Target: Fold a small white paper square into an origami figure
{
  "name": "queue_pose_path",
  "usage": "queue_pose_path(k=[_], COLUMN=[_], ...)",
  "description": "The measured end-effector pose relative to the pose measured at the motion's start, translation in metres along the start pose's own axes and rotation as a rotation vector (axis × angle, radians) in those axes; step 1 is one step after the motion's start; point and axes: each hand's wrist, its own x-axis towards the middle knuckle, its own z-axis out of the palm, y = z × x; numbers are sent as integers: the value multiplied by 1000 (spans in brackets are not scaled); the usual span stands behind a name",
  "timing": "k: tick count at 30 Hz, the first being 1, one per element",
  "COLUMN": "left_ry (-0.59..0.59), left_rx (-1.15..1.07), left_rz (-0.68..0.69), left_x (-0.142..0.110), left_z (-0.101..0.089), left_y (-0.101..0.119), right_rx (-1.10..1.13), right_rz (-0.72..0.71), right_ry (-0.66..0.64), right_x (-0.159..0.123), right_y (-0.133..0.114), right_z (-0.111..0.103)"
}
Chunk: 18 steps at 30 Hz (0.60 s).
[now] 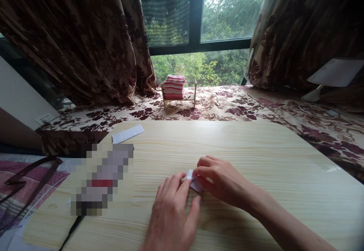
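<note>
A small folded white paper piece point(194, 181) lies on the light wooden table point(256, 156), low and centre in the head view. My left hand point(172, 213) lies over its near-left side, fingers bent, fingertips pressing on the paper. My right hand point(222, 181) comes in from the right and pinches the paper's far edge with curled fingers. Most of the paper is hidden under both hands.
A white paper strip point(127, 133) lies at the table's far left. A blurred-out flat object point(102, 179) sits left of my hands, with a black cable point(71, 232) below it. A small wooden rack with red-striped cloths point(174, 87) stands on the floral-covered sill. A white lamp point(332, 74) is far right.
</note>
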Motion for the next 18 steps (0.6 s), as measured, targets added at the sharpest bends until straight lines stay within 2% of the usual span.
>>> queue_pose_path(k=[3,6,14,18], left_ry=[63,47,-215,-283], left_rx=[-32,-59,-87,-77], left_rz=[-114,-166,-246,-237], left_x=[10,19,41,46], left_z=[-6,-10,-20,-22], left_y=[-10,-17,-10,-6], right_rx=[7,5,25,37], right_rz=[4,12,38,49], right_ry=[1,-1,3,-5], right_x=[-1,-1,-2,-2], right_y=[0,-1,0,2], right_z=[-1,-1,-1,-3])
